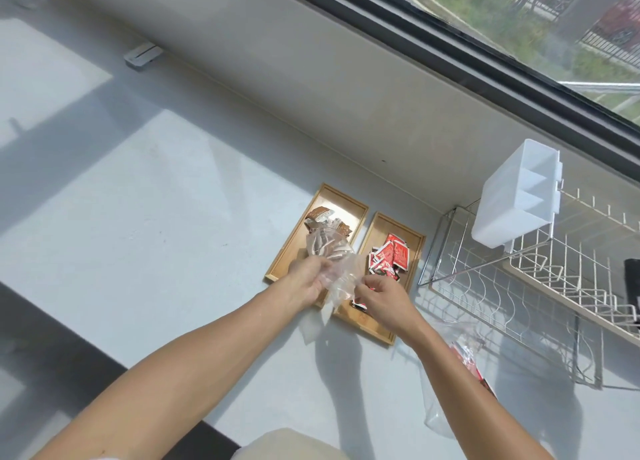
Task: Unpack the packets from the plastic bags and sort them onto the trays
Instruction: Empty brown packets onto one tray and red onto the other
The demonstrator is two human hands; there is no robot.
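Step in hand: I am emptying a clear plastic bag (337,272) of brown packets (323,222) over the left tray (277,269), as I judge it.
My left hand (306,276): clenched on the bag's upper part, at 10 o'clock from my right hand.
My right hand (381,300): fingers pinch the bag's lower edge, over the near end of the right tray (375,333).
The bag: held between both hands, crumpled, with brown packets inside at its far end, above the left tray.
Left tray: wooden, holding brown packets toward its 12 o'clock end.
Right tray: just beside the left one at 3 o'clock, holding a heap of red packets (389,259).
Second bag (453,390): lies on the counter (156,234) at 5 o'clock from the trays, under my right forearm, with red showing inside.
Dish rack (519,286): at 3 o'clock of the trays, well clear of my hands.
Next move calls for: opening the bag's mouth wide and tipping it, so the brown packets drop on the left tray and none stray onto the red heap.
Afterwards, I reckon: the second bag's red packets belong on the right tray.
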